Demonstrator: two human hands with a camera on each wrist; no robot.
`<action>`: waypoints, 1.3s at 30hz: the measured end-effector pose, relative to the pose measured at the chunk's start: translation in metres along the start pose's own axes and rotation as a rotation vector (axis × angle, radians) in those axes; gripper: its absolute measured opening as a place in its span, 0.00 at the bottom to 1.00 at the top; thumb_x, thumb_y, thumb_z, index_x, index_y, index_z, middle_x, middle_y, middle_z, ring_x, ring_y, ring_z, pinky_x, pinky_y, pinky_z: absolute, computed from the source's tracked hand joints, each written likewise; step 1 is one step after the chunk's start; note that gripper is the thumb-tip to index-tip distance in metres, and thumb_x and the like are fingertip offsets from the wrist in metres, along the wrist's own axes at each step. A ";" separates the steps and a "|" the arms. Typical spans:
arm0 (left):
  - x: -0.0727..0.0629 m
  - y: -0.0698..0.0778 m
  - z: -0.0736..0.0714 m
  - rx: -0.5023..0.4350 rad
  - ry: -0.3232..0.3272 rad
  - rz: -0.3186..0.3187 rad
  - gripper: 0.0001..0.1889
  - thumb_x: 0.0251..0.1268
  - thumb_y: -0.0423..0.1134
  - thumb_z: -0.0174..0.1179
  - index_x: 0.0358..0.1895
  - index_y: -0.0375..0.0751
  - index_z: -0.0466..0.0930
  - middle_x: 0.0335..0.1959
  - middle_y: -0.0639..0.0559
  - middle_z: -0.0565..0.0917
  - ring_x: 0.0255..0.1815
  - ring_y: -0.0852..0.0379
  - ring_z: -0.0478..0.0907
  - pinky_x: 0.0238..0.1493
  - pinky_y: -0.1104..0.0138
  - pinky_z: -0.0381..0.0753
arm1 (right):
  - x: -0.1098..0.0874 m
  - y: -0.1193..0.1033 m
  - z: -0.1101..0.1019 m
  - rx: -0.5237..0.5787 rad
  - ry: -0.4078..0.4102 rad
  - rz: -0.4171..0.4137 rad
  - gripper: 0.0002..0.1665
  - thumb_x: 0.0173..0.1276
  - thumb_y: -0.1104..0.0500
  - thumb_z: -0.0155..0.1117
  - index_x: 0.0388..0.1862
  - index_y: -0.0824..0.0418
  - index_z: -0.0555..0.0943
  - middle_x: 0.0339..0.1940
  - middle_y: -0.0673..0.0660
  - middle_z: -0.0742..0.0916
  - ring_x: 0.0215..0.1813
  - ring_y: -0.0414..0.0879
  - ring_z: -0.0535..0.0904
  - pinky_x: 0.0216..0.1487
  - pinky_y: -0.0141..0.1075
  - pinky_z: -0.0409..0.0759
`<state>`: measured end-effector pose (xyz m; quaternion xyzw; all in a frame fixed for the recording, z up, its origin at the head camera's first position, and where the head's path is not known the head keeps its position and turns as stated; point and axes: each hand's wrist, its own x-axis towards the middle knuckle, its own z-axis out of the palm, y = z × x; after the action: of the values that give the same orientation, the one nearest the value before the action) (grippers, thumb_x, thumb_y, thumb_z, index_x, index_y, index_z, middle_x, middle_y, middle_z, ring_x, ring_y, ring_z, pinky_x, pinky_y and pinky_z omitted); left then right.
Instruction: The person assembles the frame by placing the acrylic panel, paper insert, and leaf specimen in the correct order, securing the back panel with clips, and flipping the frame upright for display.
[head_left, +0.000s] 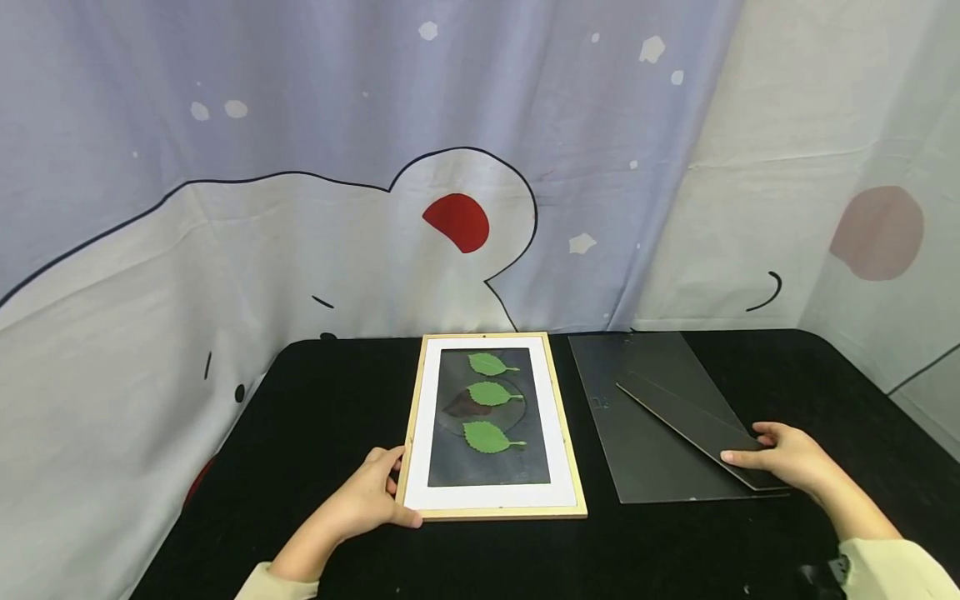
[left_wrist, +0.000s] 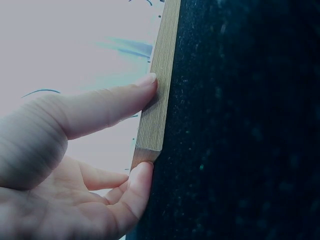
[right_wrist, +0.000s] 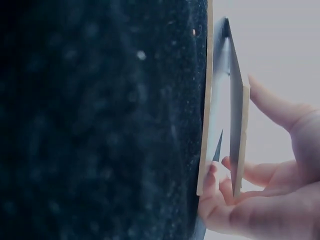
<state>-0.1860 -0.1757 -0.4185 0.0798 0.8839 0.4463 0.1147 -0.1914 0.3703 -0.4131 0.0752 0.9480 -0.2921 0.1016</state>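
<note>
A light wooden picture frame [head_left: 495, 513] lies face up, with a white mat [head_left: 487, 497] around a dark window and three green leaves [head_left: 489, 394] in a column. My left hand [head_left: 367, 496] grips its near left corner, the thumb [left_wrist: 110, 106] on the front edge and fingers along the left side. To the right lies a dark backing board [head_left: 652, 450] with a narrow tapering stand leg [head_left: 697, 425]. My right hand [head_left: 795, 458] pinches the wide near end of that leg, thumb on top and fingers beneath. In the right wrist view, a gap parts leg and board.
A black cloth [head_left: 337, 392] covers the table. Behind it hangs a pale curtain [head_left: 337, 267] with a cartoon print, close to the far ends of the frame and board. A narrow strip of cloth separates frame and board.
</note>
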 end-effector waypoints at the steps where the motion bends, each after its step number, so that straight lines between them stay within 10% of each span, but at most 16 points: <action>1: 0.000 0.000 0.000 0.000 0.000 0.000 0.51 0.27 0.26 0.79 0.65 0.25 0.65 0.44 0.45 0.69 0.34 0.52 0.67 0.31 0.65 0.70 | 0.000 0.000 0.000 0.013 -0.001 0.007 0.59 0.60 0.40 0.68 0.65 0.86 0.56 0.58 0.85 0.69 0.58 0.76 0.68 0.52 0.60 0.73; 12: 0.000 0.000 0.000 0.008 0.000 -0.017 0.51 0.27 0.27 0.80 0.66 0.26 0.64 0.46 0.44 0.69 0.35 0.52 0.67 0.31 0.64 0.70 | -0.001 -0.003 -0.004 0.253 -0.076 0.103 0.60 0.59 0.48 0.72 0.70 0.81 0.47 0.65 0.86 0.59 0.64 0.77 0.62 0.51 0.58 0.75; 15: 0.001 -0.001 0.000 0.011 0.001 -0.017 0.52 0.27 0.27 0.80 0.66 0.26 0.64 0.46 0.44 0.69 0.34 0.52 0.67 0.30 0.64 0.70 | -0.003 -0.004 -0.004 0.343 -0.096 0.101 0.57 0.60 0.53 0.71 0.70 0.81 0.46 0.66 0.85 0.58 0.47 0.61 0.78 0.42 0.44 0.80; 19: 0.001 -0.002 0.000 0.011 0.002 -0.012 0.52 0.27 0.27 0.80 0.66 0.26 0.64 0.46 0.44 0.69 0.34 0.52 0.67 0.30 0.65 0.70 | -0.003 -0.007 -0.001 0.474 -0.141 0.085 0.53 0.62 0.59 0.67 0.70 0.81 0.44 0.69 0.83 0.57 0.29 0.36 0.74 0.30 0.32 0.75; 23: 0.001 -0.004 0.001 0.011 -0.001 -0.005 0.51 0.27 0.27 0.80 0.66 0.26 0.65 0.46 0.44 0.70 0.35 0.52 0.68 0.31 0.65 0.70 | 0.000 -0.013 0.004 0.445 -0.151 0.079 0.54 0.64 0.56 0.66 0.70 0.82 0.43 0.69 0.85 0.55 0.48 0.54 0.81 0.46 0.44 0.79; 27: 0.001 -0.004 0.003 0.011 -0.007 -0.005 0.51 0.26 0.27 0.80 0.66 0.26 0.65 0.45 0.44 0.69 0.35 0.52 0.67 0.31 0.65 0.70 | 0.000 -0.018 0.007 0.306 -0.099 0.102 0.57 0.62 0.50 0.69 0.69 0.84 0.46 0.66 0.86 0.58 0.62 0.75 0.66 0.55 0.61 0.71; 39: 0.002 -0.001 0.001 0.004 0.000 -0.003 0.52 0.26 0.26 0.80 0.66 0.26 0.64 0.46 0.44 0.69 0.35 0.52 0.67 0.30 0.65 0.70 | -0.003 -0.039 0.015 0.078 -0.028 0.111 0.67 0.52 0.43 0.75 0.66 0.89 0.48 0.59 0.88 0.63 0.56 0.77 0.69 0.51 0.58 0.75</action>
<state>-0.1874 -0.1752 -0.4205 0.0789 0.8850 0.4442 0.1152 -0.1945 0.3298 -0.4040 0.1275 0.9287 -0.3238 0.1279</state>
